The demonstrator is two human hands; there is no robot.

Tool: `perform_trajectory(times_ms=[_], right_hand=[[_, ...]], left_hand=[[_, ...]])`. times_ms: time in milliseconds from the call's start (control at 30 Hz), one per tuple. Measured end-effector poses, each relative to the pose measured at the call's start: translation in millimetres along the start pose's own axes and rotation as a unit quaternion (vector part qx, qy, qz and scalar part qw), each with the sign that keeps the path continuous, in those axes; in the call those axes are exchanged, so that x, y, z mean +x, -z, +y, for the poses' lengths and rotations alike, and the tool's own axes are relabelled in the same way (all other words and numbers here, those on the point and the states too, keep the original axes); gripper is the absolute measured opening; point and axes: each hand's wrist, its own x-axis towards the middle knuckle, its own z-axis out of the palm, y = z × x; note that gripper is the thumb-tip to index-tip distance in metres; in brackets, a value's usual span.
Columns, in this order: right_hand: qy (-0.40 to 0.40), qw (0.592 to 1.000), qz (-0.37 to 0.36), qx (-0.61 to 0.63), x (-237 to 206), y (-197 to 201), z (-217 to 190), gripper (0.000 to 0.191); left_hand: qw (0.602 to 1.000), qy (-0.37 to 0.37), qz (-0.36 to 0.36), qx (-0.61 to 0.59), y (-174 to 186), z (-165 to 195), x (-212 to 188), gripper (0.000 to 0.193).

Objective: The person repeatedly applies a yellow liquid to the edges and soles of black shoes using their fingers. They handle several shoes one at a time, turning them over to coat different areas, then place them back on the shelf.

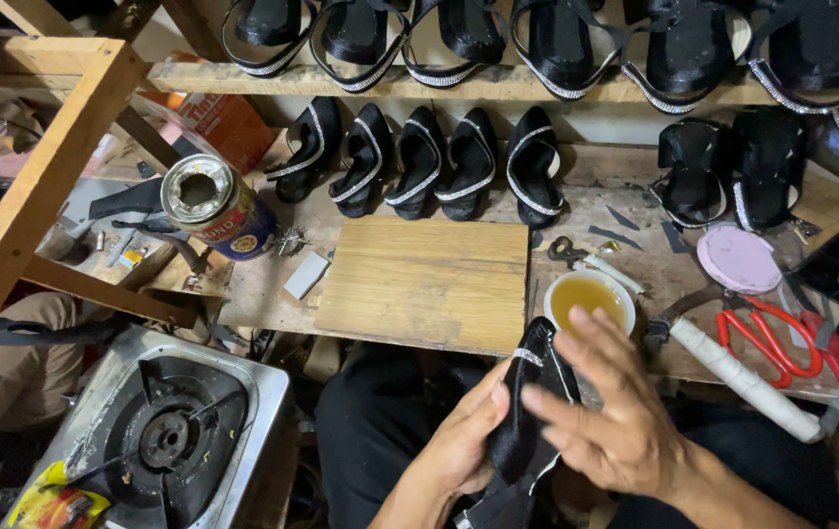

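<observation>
A black shoe upper (pixel 534 392) with a thin glittering trim is held upright over the person's lap, just in front of the workbench edge. The left hand (pixel 464 441) closes around its lower part from the left, thumb pressed on the black material. The right hand (pixel 616 416) lies against its right side with the fingers spread and nearly flat (not gripping, only touching).

Just behind the upper, on the bench, stands a small bowl of yellow glue (pixel 589 297); the top of the upper almost reaches its rim. To the left of the bowl lies a bare wooden board (pixel 424 279), the only free surface on the bench. To the right are a white-wrapped tool handle (pixel 743 377), red-handled scissors (pixel 777 338) and a pink round lid (pixel 738 259), all near the right hand. Further back, black uppers (pixel 419 162) stand in a row, with more on the shelf above.

On the left a tilted metal can (pixel 214 206) rests on the bench, and below it a gas stove (pixel 170 431) sits beside the person's knee. A wooden beam (pixel 37 186) closes that side.
</observation>
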Motion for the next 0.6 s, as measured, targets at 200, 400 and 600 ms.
perform_trajectory(times_ms=[200, 400, 600], right_hand=[[-0.066, 0.997, 0.014, 0.036, -19, 1, 7, 0.031], [-0.499, 0.761, -0.118, 0.397, -69, -21, -3, 0.066], [-0.484, 0.674, -0.044, 0.557, -76, -26, -5, 0.083]], left_hand=[[0.993, -0.032, 0.093, -0.058, 5, 2, 4, 0.066], [0.967, -0.161, 0.130, -0.149, 21, 6, 8, 0.059], [0.961, -0.194, 0.139, -0.139, 18, 4, 5, 0.058]])
